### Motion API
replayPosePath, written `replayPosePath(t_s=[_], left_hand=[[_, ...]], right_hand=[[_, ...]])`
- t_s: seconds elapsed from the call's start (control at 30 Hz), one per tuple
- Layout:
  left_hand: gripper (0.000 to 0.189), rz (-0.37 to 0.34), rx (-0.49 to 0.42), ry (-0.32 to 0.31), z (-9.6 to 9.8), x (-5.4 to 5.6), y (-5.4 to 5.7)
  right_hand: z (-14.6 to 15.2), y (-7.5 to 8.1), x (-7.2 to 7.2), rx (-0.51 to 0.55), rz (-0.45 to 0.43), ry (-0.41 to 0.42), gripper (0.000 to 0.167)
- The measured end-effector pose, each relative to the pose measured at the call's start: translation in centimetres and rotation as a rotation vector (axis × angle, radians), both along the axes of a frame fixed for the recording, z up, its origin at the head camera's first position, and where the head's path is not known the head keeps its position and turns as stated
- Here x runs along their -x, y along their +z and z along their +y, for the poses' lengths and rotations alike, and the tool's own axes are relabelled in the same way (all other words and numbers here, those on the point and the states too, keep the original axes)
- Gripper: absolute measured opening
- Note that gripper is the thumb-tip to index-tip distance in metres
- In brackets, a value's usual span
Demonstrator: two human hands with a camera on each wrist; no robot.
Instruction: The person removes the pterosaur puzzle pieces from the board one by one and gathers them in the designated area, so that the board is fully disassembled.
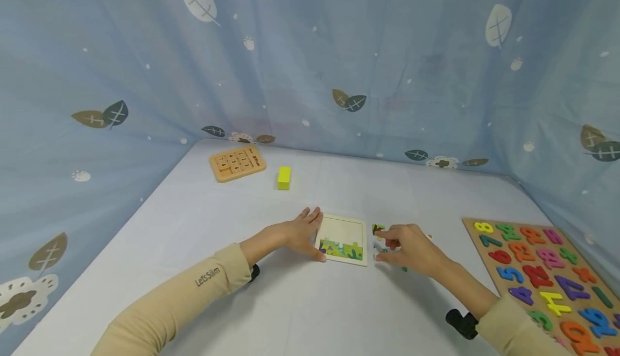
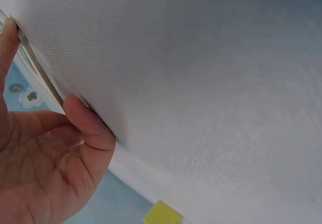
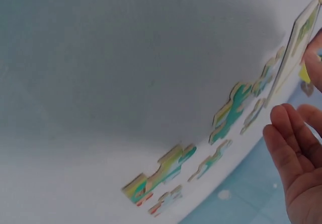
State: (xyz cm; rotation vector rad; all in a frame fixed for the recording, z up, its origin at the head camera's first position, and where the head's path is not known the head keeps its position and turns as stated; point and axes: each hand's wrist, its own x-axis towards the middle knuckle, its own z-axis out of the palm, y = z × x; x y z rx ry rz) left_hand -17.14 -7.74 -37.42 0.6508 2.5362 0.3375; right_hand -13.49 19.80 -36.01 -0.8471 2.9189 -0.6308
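Note:
A small square wooden puzzle tray (image 1: 341,229) lies flat on the table. Joined green and purple jigsaw pieces (image 1: 341,251) fill its lower part, while the upper part shows bare wood. My left hand (image 1: 302,233) rests along the tray's left edge with fingers spread and thumb near the lower corner. To the right of the tray, my right hand (image 1: 411,248) hovers over loose pieces, its thumb and index finger apart. The index fingertip is right at a dark-and-yellow piece (image 1: 378,228). In the right wrist view, several loose puzzle pieces (image 3: 234,108) lie beside the fingers (image 3: 289,148).
Behind the tray stands a yellow block (image 1: 284,178), with a wooden sliding number puzzle (image 1: 237,163) to its left. A brown board (image 1: 535,294) of coloured numbers lies at the right. Patterned blue cloth (image 1: 290,65) hangs round the table's back and sides.

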Motion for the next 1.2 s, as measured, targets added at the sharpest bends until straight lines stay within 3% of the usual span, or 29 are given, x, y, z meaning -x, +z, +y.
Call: replayPosePath(t_s=[0.17, 0.47, 0.8, 1.2], left_hand=[[0.107, -0.007, -0.012, 0.009, 0.1, 0.0, 0.0], [0.107, -0.012, -0.011, 0.009, 0.2, -0.1, 0.1], [0.107, -0.021, 0.012, -0.014, 0.1, 0.1, 0.3], [0.105, -0.011, 0.074, -0.063, -0.1, 0.1, 0.2]], right_hand=[[-0.6, -0.3, 0.2, 0.039, -0.004, -0.024, 0.05], [-3.2, -0.8, 0.9, 0.121, -0.01, 0.074, 0.049], [-6.9, -1.9, 1.8, 0.123, 0.032, 0.162, 0.048], [-8.7, -1.9, 2.2, 0.063, -0.077, 0.209, 0.047]])
